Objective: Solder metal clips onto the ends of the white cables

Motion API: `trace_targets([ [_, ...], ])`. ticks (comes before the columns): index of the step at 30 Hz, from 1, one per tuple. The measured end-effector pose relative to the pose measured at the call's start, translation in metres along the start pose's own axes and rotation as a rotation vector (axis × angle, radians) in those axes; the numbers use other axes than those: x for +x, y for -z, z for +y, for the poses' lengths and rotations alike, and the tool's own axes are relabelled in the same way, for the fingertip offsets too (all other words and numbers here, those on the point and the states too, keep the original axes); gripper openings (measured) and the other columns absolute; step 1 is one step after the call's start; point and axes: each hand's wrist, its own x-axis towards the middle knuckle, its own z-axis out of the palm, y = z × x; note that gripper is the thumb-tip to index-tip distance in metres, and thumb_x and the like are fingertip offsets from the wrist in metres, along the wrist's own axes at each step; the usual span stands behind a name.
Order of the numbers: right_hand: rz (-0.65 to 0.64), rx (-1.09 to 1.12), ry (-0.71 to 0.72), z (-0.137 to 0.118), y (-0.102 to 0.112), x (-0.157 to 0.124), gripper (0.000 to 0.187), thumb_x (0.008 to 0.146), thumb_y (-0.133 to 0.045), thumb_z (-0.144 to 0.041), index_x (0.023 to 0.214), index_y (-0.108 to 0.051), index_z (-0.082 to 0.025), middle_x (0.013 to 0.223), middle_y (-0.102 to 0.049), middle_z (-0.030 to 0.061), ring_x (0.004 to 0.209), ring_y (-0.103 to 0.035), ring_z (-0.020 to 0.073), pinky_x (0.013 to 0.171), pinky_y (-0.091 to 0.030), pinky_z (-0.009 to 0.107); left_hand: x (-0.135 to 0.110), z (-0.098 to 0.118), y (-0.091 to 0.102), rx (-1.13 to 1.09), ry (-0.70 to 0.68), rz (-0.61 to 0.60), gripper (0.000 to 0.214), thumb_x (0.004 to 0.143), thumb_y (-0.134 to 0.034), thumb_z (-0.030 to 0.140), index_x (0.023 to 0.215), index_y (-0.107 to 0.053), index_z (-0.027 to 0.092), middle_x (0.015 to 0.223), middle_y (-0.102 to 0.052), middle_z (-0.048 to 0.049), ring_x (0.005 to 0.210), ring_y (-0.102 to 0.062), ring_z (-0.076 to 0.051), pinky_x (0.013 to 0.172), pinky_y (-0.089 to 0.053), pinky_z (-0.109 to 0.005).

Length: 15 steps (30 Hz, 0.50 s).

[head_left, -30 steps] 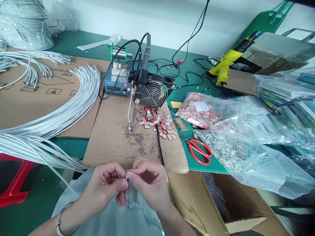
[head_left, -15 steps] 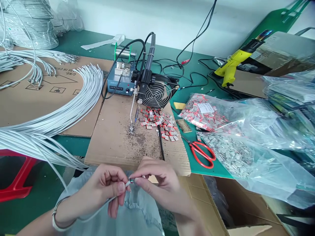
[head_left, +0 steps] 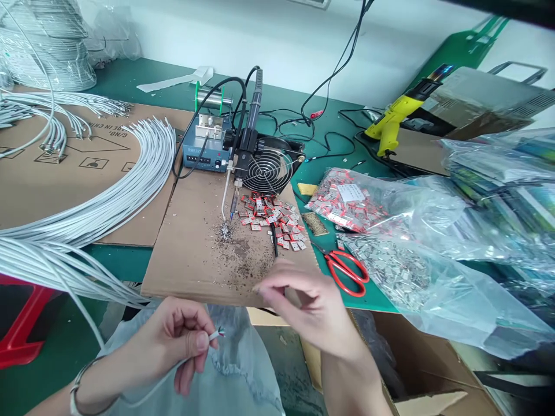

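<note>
My left hand (head_left: 180, 338) pinches a white cable (head_left: 214, 335) close to its stripped end, where short thin coloured wires stick out. The cable's length runs back under my left forearm. Apart from it, my right hand (head_left: 306, 300) hovers over the cardboard's front edge with thumb and forefinger pressed together. Whether anything small is between those fingertips I cannot make out. Beyond my right hand lies a pile of small metal USB plugs with red parts (head_left: 288, 225). To their left, a soldering iron (head_left: 249, 138) in a stand points down at solder scraps (head_left: 224, 232).
Bundled white cables (head_left: 143, 173) curve across the left side. A blue soldering unit (head_left: 203, 153) and a round fan (head_left: 269, 167) stand behind. Red-handled scissors (head_left: 347, 271), bags of parts (head_left: 394, 260) and a yellow heat gun (head_left: 392, 124) are at right. An open carton (head_left: 416, 358) stands below.
My right hand has let go of the wire end and moved right and slightly up. My left hand, still on the cable, has shifted a little left and down.
</note>
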Motion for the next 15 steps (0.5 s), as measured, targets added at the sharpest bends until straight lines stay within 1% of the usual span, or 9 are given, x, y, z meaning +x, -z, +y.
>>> trace_targets([
  [2,0.066,-0.210,-0.034,0.012,0.013,0.012,0.014,0.083,-0.053,-0.016,0.077,-0.065,-0.021,0.064,-0.063,0.0015,0.059,-0.056,0.0153,0.058,-0.042,0.031,-0.003,0.002,0.004,0.020,-0.040,0.081,0.036,0.066,-0.071,0.048,0.068,-0.060,0.014,0.049,-0.059,0.0010,0.031,-0.050,-0.007,0.032,-0.035,-0.013],
  [3,0.066,-0.340,-0.053,0.019,0.019,0.021,0.013,0.083,-0.053,-0.017,0.080,-0.065,-0.020,0.070,-0.065,0.0027,0.064,-0.058,0.0170,0.063,-0.043,0.033,-0.004,0.005,0.007,0.046,-0.069,0.140,0.034,0.067,-0.071,0.047,0.068,-0.061,0.014,0.050,-0.059,0.0010,0.032,-0.050,-0.007,0.032,-0.035,-0.013],
  [4,0.039,-0.457,-0.067,0.026,0.024,0.030,0.013,0.083,-0.053,-0.016,0.083,-0.066,-0.020,0.077,-0.067,0.0044,0.071,-0.059,0.0189,0.068,-0.043,0.034,-0.005,0.009,0.010,0.086,-0.097,0.196,0.032,0.067,-0.071,0.046,0.068,-0.062,0.015,0.052,-0.059,0.0010,0.032,-0.050,-0.007,0.032,-0.035,-0.013],
  [6,-0.069,-0.622,-0.093,0.039,0.029,0.050,0.012,0.082,-0.054,-0.015,0.085,-0.065,-0.018,0.084,-0.067,0.0064,0.080,-0.059,0.0213,0.075,-0.042,0.036,-0.006,0.020,0.018,0.215,-0.150,0.281,0.028,0.069,-0.069,0.044,0.070,-0.065,0.016,0.050,-0.057,0.0023,0.032,-0.047,-0.006,0.031,-0.033,-0.012],
  [8,-0.148,-0.682,-0.096,0.050,0.030,0.068,0.006,0.080,-0.060,-0.017,0.082,-0.066,-0.017,0.083,-0.065,0.0070,0.083,-0.057,0.0224,0.077,-0.041,0.036,-0.005,0.033,0.026,0.389,-0.193,0.313,0.025,0.072,-0.066,0.042,0.073,-0.067,0.017,0.045,-0.051,0.0039,0.033,-0.044,-0.006,0.032,-0.032,-0.012],
  [10,-0.187,-0.704,-0.091,0.056,0.028,0.079,0.002,0.077,-0.064,-0.018,0.078,-0.065,-0.017,0.080,-0.063,0.0075,0.081,-0.056,0.0232,0.075,-0.040,0.035,-0.002,0.046,0.034,0.561,-0.215,0.322,0.024,0.075,-0.063,0.041,0.073,-0.068,0.017,0.045,-0.049,0.0040,0.036,-0.045,-0.007,0.034,-0.034,-0.012],
  [13,-0.236,-0.727,-0.090,0.062,0.025,0.084,0.003,0.076,-0.065,-0.017,0.073,-0.064,-0.017,0.079,-0.061,0.0079,0.078,-0.054,0.0231,0.072,-0.040,0.035,0.007,0.066,0.040,0.751,-0.165,0.312,0.025,0.077,-0.060,0.041,0.073,-0.067,0.018,0.048,-0.052,0.0028,0.039,-0.048,-0.009,0.038,-0.037,-0.013],
  [15,-0.261,-0.727,-0.096,0.064,0.024,0.084,0.003,0.076,-0.065,-0.016,0.074,-0.063,-0.016,0.079,-0.061,0.0077,0.079,-0.054,0.0229,0.072,-0.040,0.034,0.017,0.078,0.041,0.799,-0.107,0.293,0.024,0.077,-0.058,0.040,0.077,-0.067,0.018,0.046,-0.051,0.0030,0.040,-0.049,-0.010,0.037,-0.037,-0.013],
])
